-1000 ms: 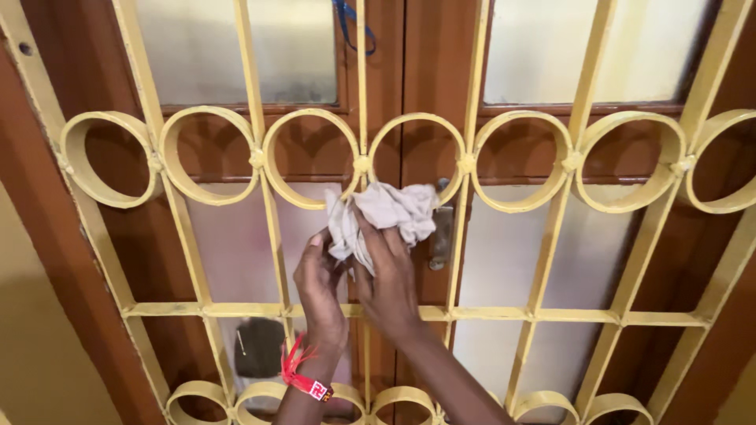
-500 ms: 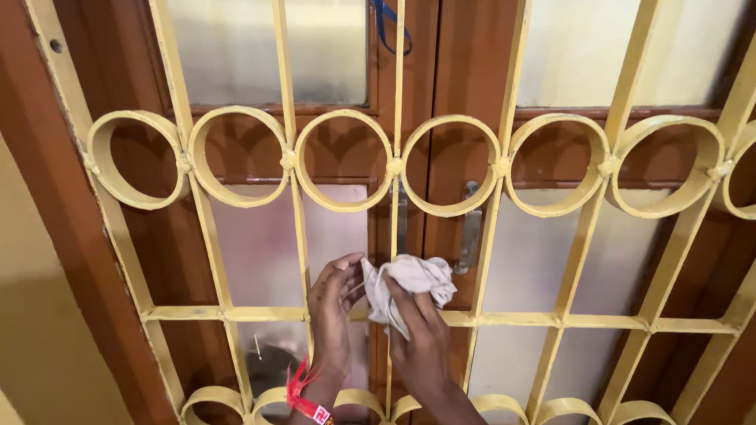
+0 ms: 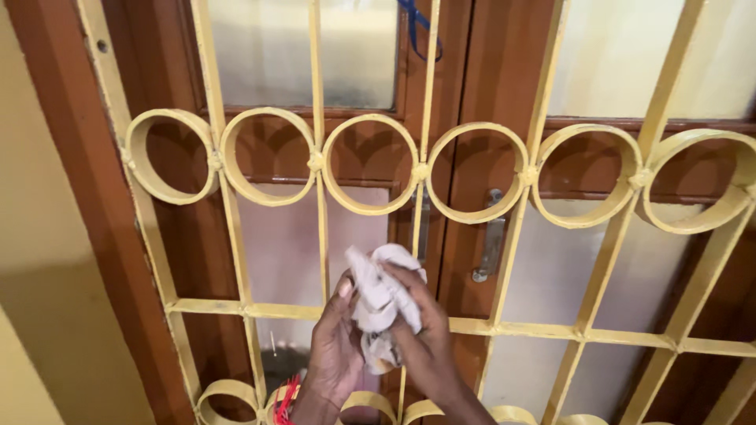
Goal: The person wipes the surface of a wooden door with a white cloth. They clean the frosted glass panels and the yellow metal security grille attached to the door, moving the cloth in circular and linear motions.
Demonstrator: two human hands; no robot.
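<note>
Two hands close on one crumpled pale cloth [image 3: 379, 303], bunched into a wad that stands taller than it is wide, its long axis running up and down along the vertical bar of the yellow metal grille [image 3: 319, 197] just in front of it. The right hand [image 3: 425, 346] wraps the cloth from the right, fingers curled over its top and front in a closed grip. The left hand [image 3: 335, 354] presses in from the left, thumb up against the wad and fingers folded round its lower part, so the cloth sits pinched between both palms, neither hand nearer than the other. A red thread band [image 3: 285, 393] shows at the left wrist. The wad lies at the level of the grille's horizontal rail [image 3: 551, 329], touching or just beside the upright there; which, I cannot tell. Behind the grille stands a brown wooden door [image 3: 504, 79] with frosted glass panes [image 3: 272, 244] and a metal handle [image 3: 490, 236] up and to the right of the cloth.
</note>
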